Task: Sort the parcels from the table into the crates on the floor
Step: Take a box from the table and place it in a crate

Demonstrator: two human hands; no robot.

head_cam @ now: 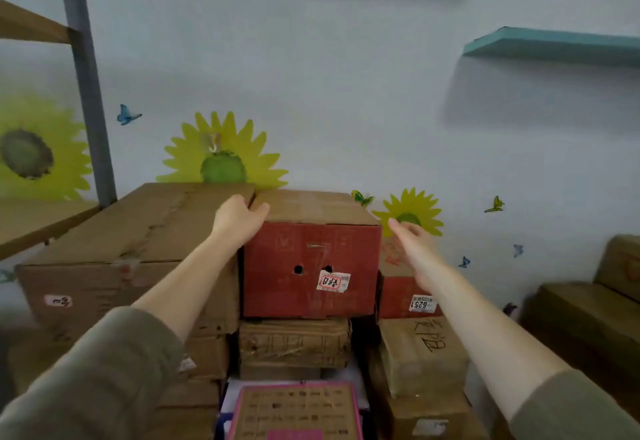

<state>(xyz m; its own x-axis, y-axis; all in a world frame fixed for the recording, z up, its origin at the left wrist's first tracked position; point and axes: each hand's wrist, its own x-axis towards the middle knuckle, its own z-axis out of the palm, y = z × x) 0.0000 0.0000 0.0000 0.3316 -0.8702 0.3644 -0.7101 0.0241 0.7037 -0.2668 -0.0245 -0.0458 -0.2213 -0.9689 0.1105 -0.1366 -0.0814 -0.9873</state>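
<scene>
Left hand (240,218) hooks fingers over red box (311,266) 10 o'clock corner, likely to pull; right hand (414,244) loose-fingered, empty, near 3 o'clock side

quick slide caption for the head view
Left hand grips the top corner of a red box stacked on cartons; right hand hovers open beside it.

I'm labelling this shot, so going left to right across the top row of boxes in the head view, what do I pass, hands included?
The large brown carton, left hand, red box, right hand, stacked brown boxes at the far right.
</scene>
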